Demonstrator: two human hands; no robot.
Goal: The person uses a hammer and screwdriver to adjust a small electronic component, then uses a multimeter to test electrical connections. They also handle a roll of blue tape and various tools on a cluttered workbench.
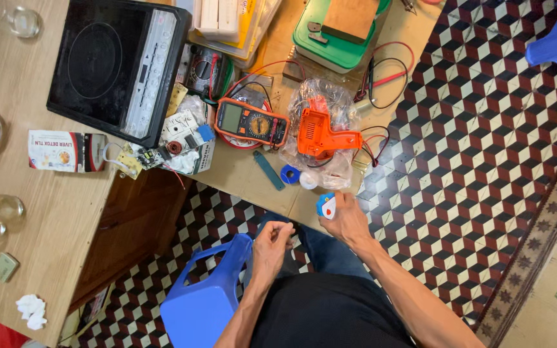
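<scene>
One right hand [346, 219] holding blue-white roll [325, 206], white-red box [66, 151] on table [53, 219]

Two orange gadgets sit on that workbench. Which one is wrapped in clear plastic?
The orange pistol-shaped tool, the one nearer the right hand, lies inside a crinkled clear plastic bag. The orange-cased multimeter beside it, with a screen and dial, lies bare.

Patterned tile floor [485, 161], wooden table [53, 219], blue stool [204, 303]

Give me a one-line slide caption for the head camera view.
Right hand holds a small blue-and-white object at the workbench edge, near an orange soldering gun.
</scene>
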